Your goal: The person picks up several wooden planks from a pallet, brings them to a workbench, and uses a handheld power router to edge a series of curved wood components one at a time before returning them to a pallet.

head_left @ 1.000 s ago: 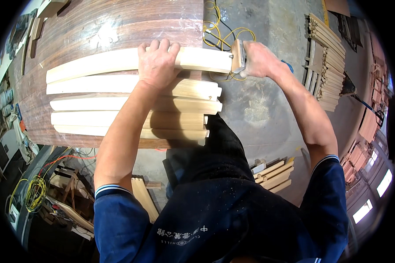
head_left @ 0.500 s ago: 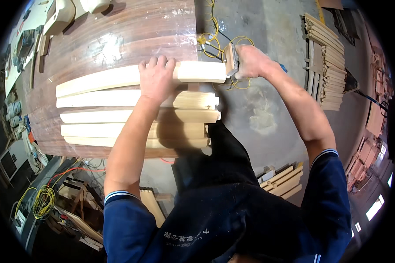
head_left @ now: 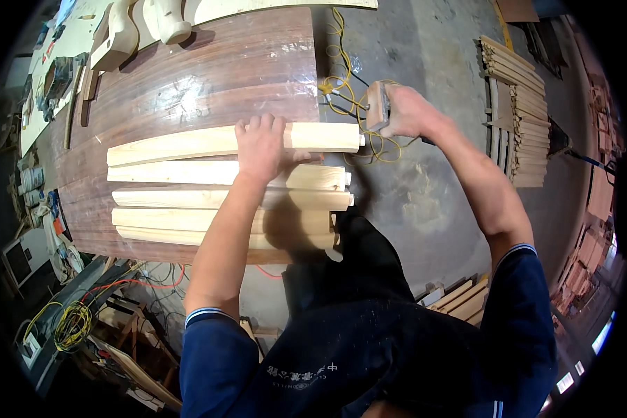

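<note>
My left hand is closed on the top pale wooden board, pressing it on the brown tabletop; its fingertips curl over the board. Below it lie several similar shaped boards side by side, with short tenons at their right ends, partly in shadow. My right hand grips a wooden block with a grey face, held beyond the table's right edge, just up and right of the top board's end and apart from it.
Carved wooden pieces sit on the upper-left tabletop. Yellow cables trail on the floor beyond the table. Stacked timber stands at right, more lengths lie below. Coiled cable and clutter fill the lower left.
The block was against the top board's end and is now slightly off it, up and right. The table and boards appear lower and farther right in the picture; my left hand stays on the board.
</note>
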Tool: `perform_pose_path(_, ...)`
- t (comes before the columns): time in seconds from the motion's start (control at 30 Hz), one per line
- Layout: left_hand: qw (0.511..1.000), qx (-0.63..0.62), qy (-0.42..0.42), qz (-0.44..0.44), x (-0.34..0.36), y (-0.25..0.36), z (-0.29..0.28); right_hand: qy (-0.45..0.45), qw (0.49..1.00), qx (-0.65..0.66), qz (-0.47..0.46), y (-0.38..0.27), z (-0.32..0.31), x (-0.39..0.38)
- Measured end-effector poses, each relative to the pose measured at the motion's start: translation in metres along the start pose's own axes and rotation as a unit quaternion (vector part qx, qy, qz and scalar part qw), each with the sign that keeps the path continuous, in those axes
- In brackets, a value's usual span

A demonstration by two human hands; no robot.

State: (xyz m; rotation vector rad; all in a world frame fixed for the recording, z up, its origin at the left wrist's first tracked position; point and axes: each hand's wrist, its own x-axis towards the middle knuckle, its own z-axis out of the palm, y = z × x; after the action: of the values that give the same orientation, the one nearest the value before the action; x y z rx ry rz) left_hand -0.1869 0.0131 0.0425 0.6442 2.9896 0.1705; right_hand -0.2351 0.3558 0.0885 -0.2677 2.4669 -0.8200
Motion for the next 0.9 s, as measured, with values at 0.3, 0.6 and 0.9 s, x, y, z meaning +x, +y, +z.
perform_pose_path(0.3, 0.999, -0.042, -0.009, -0.017, 0.0, 0.01, -0.01, -0.027, 0.996, -0.079, 0.025, 0.0, 0.023, -0.023)
perform_pose_path(0.6, 0.994, -0.1, 0.013, -0.037, -0.008, 0.005, 0.003, 0.026, 0.999, 0.022, 0.029, 0.002, 0.019, -0.038)
perform_pose_path(0.9, 0.976, -0.14, 0.095, -0.138, -0.054, 0.004, -0.005, 0.048, 0.996, 0.021, -0.079, -0.037, -0.021, 0.042)
